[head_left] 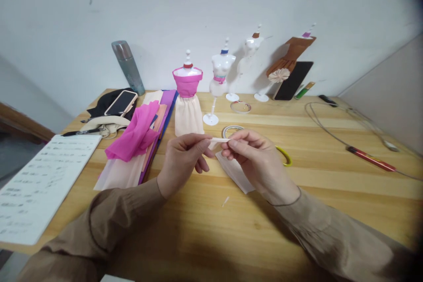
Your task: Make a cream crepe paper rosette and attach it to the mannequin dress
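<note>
The left hand (185, 158) and right hand (262, 163) pinch opposite ends of a pale strip (220, 140), other fingers loosely curled, nearer than the pink-topped mannequin (188, 83) and to its right; light, even tension should keep the strip straight.

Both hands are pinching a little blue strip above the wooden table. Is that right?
Not quite: the strip isn't blue. The head view shows it is pale cream. The left hand and right hand do pinch it above the wooden table.
</note>
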